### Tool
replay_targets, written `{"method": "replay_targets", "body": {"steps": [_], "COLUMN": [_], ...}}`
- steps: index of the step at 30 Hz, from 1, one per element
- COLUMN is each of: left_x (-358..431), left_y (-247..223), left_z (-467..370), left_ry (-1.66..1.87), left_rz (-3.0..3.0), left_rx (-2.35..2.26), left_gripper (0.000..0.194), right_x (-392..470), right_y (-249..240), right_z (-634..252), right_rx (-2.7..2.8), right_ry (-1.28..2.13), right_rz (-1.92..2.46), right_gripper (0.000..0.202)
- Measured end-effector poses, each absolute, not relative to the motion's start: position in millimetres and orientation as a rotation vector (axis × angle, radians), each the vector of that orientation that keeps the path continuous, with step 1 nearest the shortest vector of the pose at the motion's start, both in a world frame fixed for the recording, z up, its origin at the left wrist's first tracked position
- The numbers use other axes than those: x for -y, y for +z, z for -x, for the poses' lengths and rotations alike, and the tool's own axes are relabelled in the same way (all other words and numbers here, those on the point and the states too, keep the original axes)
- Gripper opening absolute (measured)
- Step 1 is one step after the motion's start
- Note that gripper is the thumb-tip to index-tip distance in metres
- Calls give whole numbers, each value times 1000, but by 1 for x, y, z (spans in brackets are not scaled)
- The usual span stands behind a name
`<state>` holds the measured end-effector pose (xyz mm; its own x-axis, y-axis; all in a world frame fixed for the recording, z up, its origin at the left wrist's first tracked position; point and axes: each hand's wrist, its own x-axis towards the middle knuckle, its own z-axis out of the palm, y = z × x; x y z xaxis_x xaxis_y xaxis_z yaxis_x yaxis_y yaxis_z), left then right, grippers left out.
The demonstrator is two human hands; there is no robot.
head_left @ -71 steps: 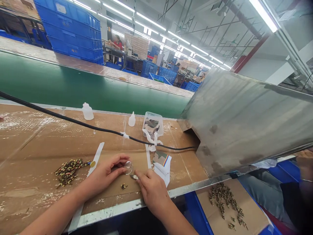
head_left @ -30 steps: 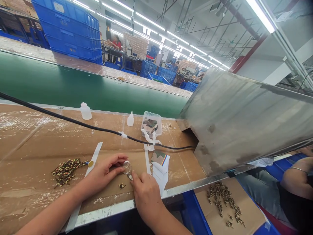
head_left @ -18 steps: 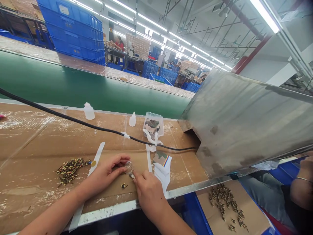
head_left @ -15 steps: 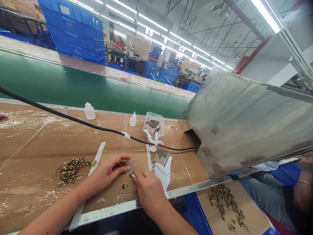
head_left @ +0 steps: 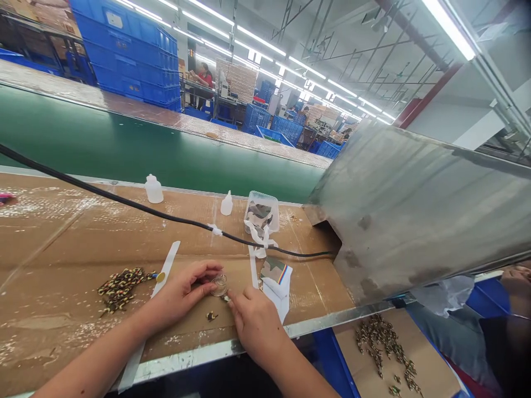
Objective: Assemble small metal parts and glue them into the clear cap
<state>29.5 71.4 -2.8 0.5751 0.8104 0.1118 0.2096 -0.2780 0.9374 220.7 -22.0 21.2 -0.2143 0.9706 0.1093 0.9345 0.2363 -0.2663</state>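
Note:
My left hand grips a small clear round piece, perhaps a shallow dish, between thumb and fingers just above the cardboard. Close on its right, my right hand is closed in a pinch. A tiny whitish tip shows at its fingertips; the rest of what it holds is hidden. One small black-and-yellow piece lies on the cardboard between the hands. Left of my left hand is a heap of similar patterned pieces, with a yellow round-ended item beside it.
A black cable crosses the bench. Behind it stand two white bottles and a clear tub with camouflage pieces. White paper lies right of my hand. A metal housing blocks the right; a co-worker's hand shows beyond.
The clear round piece has tilted and shows more of its round face. At the far right, a translucent plastic bag has been raised and spread. My hands have barely moved.

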Motion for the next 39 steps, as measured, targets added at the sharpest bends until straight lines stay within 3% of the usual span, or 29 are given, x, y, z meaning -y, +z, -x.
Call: {"method": "replay_targets", "body": {"steps": [22,39], "left_x": [-68,-69], "left_y": [-2,-2], "left_z": [-37,-36], "left_ry": [837,828], "left_rz": [-1831,-1794], "left_rx": [-899,-884], "left_gripper": [31,33], "right_x": [37,33], "right_y": [18,2], "right_z": [-226,-218], "right_rx": [2074,2042], "right_ry": [396,232], "right_rz": [1667,1779], "right_gripper": [33,36]}}
